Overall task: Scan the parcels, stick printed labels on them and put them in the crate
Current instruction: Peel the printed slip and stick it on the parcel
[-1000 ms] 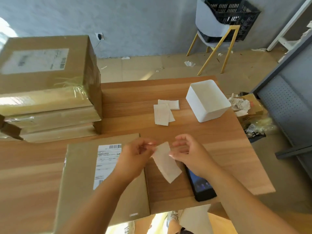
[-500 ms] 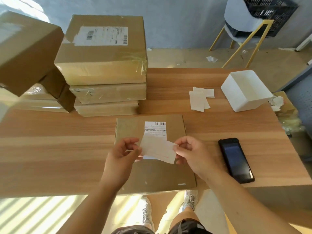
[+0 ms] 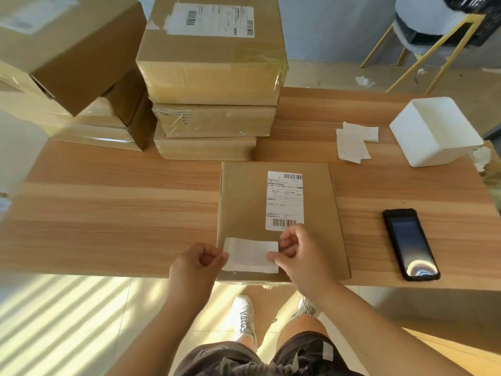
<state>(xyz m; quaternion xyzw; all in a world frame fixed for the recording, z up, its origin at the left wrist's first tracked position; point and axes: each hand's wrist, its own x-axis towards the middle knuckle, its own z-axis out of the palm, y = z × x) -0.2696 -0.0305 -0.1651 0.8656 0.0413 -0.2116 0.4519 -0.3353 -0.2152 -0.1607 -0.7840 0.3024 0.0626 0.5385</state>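
A flat brown parcel (image 3: 244,207) lies at the table's front edge with a white shipping label (image 3: 284,199) stuck on its top. Over the parcel's near left corner I hold a blank-looking white label (image 3: 249,255) level, blank side up. My left hand (image 3: 198,270) pinches its left end and my right hand (image 3: 301,256) pinches its right end. Whether the label touches the cardboard I cannot tell. The black crate (image 3: 485,20) sits on a chair at the far right, partly cut off.
Stacked brown parcels (image 3: 214,77) stand behind the flat one, more (image 3: 73,50) at the far left. Loose white labels (image 3: 352,142) and a white bin (image 3: 433,131) lie at the right rear. A black handheld scanner (image 3: 409,244) rests right of the parcel.
My view has swung left and down. The label has come from mid-air, hanging tilted, down to lie level over the parcel's near left corner, below the shipping label, both hands still on it.
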